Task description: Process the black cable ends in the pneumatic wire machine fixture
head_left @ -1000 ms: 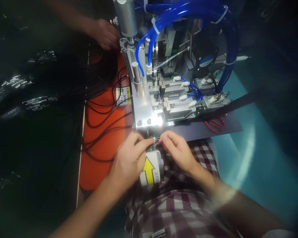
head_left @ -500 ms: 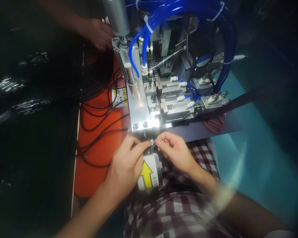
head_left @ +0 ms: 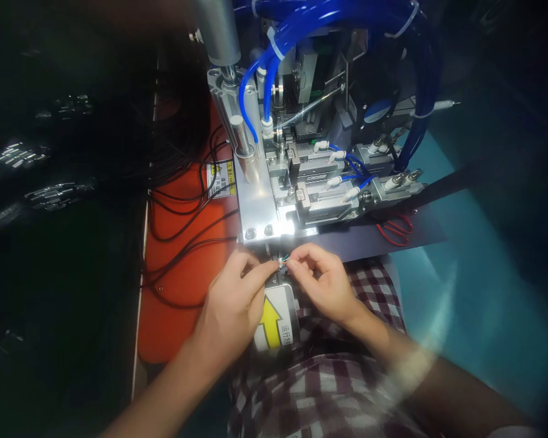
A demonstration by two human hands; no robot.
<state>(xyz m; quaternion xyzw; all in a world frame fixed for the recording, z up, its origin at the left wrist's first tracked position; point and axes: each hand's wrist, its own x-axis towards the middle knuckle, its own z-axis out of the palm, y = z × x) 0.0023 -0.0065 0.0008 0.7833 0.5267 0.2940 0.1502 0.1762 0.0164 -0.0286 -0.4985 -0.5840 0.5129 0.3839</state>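
Thin coloured wires [head_left: 284, 261] bridge the small gap between my fingertips, just in front of the machine's metal base. My left hand [head_left: 235, 292] is closed, with thumb and forefinger pinching the left end of these wires. From the other side, my right hand [head_left: 325, 275] pinches their right end between thumb and fingers. The ends themselves are hidden by my fingertips. Below my hands is a white label plate [head_left: 276, 319] with a yellow arrow. A bright metal block [head_left: 260, 213] of the machine stands just beyond my fingers.
Black cables [head_left: 178, 210] lie over the orange surface [head_left: 173, 328] at left. Thick blue air tubes [head_left: 347, 15] arch above the pneumatic cylinders [head_left: 324, 201]. Red-handled scissors or pliers [head_left: 395, 230] rest on the dark plate at right. Another person's blurred arm [head_left: 141, 12] shows at top left.
The other person's hand has moved up from the cables at top left, leaving only a dark blur. My hands keep their pinch on the wires with hardly any movement.
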